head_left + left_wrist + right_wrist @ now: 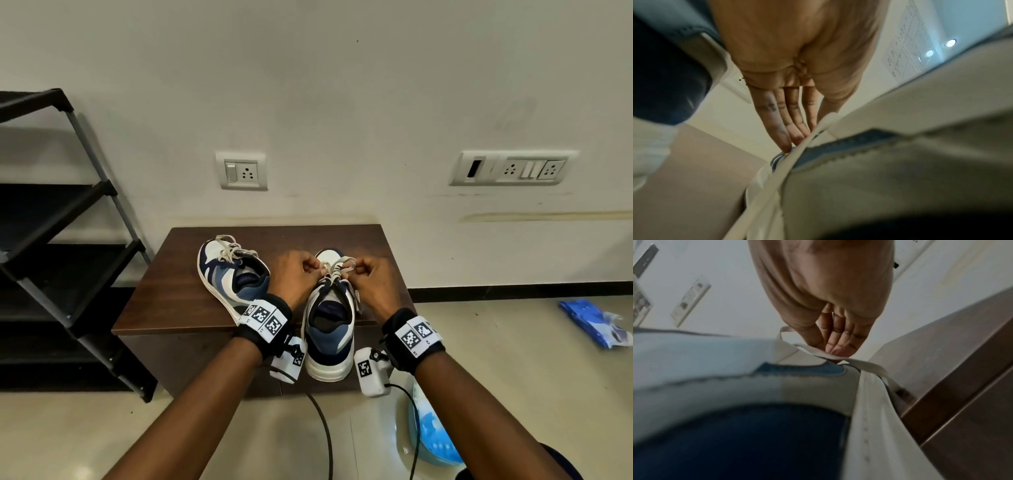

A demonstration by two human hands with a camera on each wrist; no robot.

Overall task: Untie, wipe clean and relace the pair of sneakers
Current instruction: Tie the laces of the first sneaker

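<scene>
Both grips, left hand [297, 274] and right hand [371, 278], pinch the laces [337, 268] of the centre sneaker [330, 329]; the left-frame sneaker [229, 270] looks laced.

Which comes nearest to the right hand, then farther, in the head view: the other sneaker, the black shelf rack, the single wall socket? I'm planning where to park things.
From the right hand:
1. Other sneaker, to its left on the wooden table.
2. Single wall socket, up on the wall behind.
3. Black shelf rack, far left on the floor.
</scene>
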